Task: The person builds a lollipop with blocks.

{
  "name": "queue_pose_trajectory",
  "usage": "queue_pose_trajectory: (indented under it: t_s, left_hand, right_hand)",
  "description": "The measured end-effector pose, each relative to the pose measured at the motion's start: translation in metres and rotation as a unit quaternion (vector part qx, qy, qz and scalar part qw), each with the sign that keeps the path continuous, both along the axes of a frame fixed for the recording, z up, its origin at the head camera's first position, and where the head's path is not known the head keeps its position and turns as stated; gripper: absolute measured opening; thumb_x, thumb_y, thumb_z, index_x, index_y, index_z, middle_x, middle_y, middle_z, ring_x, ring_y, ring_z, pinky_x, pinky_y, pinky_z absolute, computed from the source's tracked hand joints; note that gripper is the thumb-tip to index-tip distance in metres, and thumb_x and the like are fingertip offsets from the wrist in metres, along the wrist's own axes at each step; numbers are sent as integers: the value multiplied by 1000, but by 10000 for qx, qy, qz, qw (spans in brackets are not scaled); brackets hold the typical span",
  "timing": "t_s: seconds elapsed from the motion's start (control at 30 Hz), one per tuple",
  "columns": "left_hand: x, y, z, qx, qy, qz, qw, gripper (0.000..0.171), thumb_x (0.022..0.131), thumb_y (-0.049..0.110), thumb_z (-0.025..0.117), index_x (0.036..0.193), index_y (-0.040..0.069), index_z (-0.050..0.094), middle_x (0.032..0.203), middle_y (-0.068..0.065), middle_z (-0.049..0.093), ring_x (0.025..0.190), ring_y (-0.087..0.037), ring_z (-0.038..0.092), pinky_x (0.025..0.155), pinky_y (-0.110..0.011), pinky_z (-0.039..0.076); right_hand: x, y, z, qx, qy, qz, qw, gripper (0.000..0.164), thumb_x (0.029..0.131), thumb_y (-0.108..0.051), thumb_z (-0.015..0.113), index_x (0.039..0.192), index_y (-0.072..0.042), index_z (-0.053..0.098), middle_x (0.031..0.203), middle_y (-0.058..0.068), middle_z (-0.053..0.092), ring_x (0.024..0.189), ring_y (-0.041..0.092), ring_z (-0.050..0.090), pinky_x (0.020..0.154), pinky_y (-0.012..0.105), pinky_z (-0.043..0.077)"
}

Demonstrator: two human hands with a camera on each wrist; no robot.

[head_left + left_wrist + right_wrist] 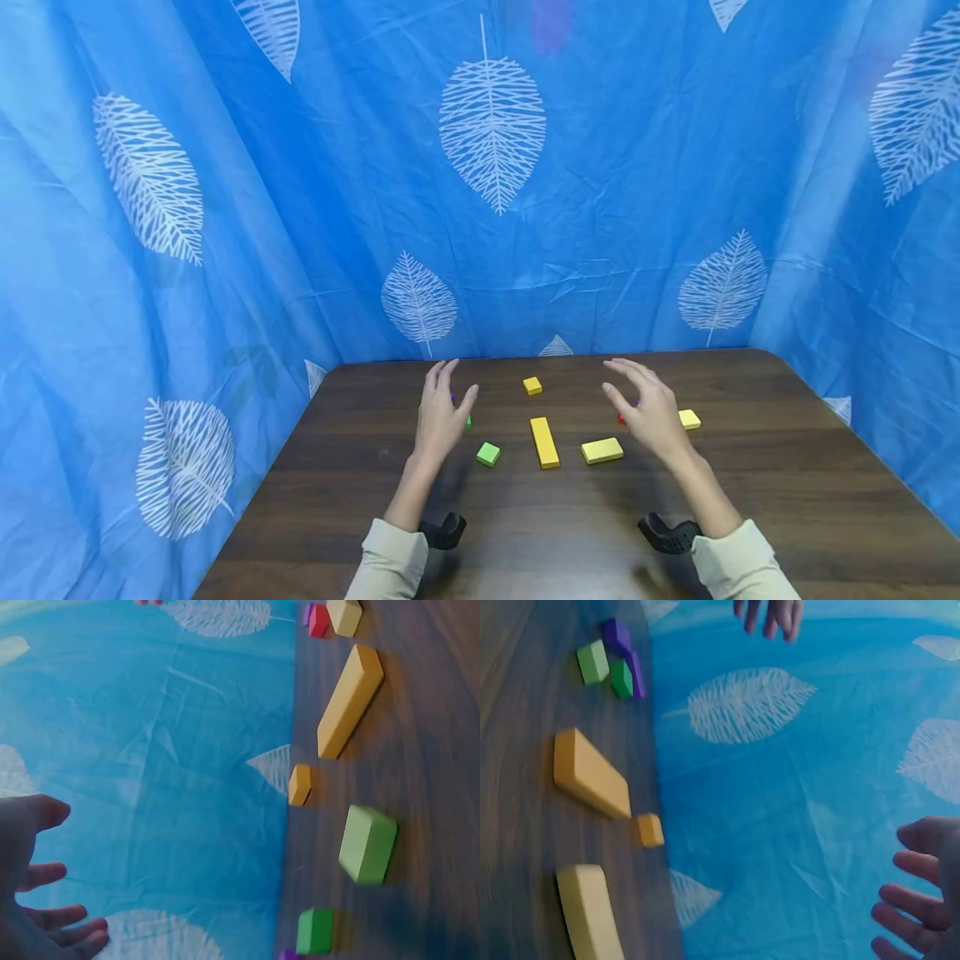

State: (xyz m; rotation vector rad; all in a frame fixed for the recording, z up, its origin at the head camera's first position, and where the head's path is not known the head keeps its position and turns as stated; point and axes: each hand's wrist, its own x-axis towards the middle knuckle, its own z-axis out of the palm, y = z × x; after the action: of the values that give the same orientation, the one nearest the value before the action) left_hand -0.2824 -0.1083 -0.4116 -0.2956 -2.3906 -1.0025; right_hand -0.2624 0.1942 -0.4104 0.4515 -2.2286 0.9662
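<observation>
My left hand (441, 418) hovers over the left side of the table, fingers spread and nothing in it. Above the right side my right hand (651, 415) is raised the same way, also holding nothing. Between them lie a light green block (488, 454), a long orange-yellow block (544, 443), a pale yellow block (602, 451) and a small orange block (532, 386). Beside the left hand, a dark green block (622, 679) and purple pieces (617, 637) are partly hidden in the head view. A red block (319, 620) and another pale yellow block (689, 419) lie by the right hand.
The dark wooden table (525, 533) reaches back to a blue curtain (600, 167) printed with white leaves, which also hangs along both sides. Black wrist mounts (444, 531) sit at both cuffs.
</observation>
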Motion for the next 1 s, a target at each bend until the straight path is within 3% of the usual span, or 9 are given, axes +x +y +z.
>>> queue_pose_trajectory:
  t_s: [0.2,0.33,0.53,0.67,0.8,1.0]
  left_hand:
    - [-32,25,-12,533,578,-346,9963,43,86,17,65,122,-3,53,122,-18,50,110,-32,51,91,-42,44]
    - [-51,37,-22,832,624,-500,9933,40,86,16,66,120,-3,56,116,-18,55,101,-32,56,84,-42,47]
    - [-71,47,-44,1169,172,-1032,9876,41,85,14,67,120,-5,55,112,-22,56,99,-38,56,81,-48,48]
    - [-79,50,-60,1024,-248,-1214,9870,42,86,15,66,121,-4,54,113,-20,57,101,-35,56,82,-46,49]
    - [-84,53,-72,798,-644,-1261,9867,42,86,16,66,122,-4,55,112,-18,58,100,-32,57,81,-41,50]
    - [-89,58,-79,678,-979,-1374,9833,40,86,12,66,120,-6,55,111,-19,59,100,-31,58,82,-41,50]
  right_hand:
    - [-15,-22,-12,-685,-355,194,9968,35,87,-16,65,119,-4,61,119,15,59,113,35,51,91,53,40]
    - [-21,-34,-20,-945,-666,304,9928,39,86,-18,66,122,-5,59,120,15,59,111,34,53,91,51,41]
    - [-31,-44,-41,-1173,-1129,900,9825,50,85,-19,68,128,1,52,122,17,57,107,32,57,89,45,45]
    - [-35,-47,-56,-1187,-1476,1258,9738,55,84,-22,69,130,1,50,125,18,55,109,31,56,90,41,45]
    - [-35,-47,-65,-949,-1874,1415,9674,60,83,-28,70,133,-2,48,125,17,55,110,31,56,90,44,45]
    - [-36,-46,-70,-321,-2501,1753,9517,69,79,-35,73,134,-4,47,127,12,56,113,30,54,92,49,42]
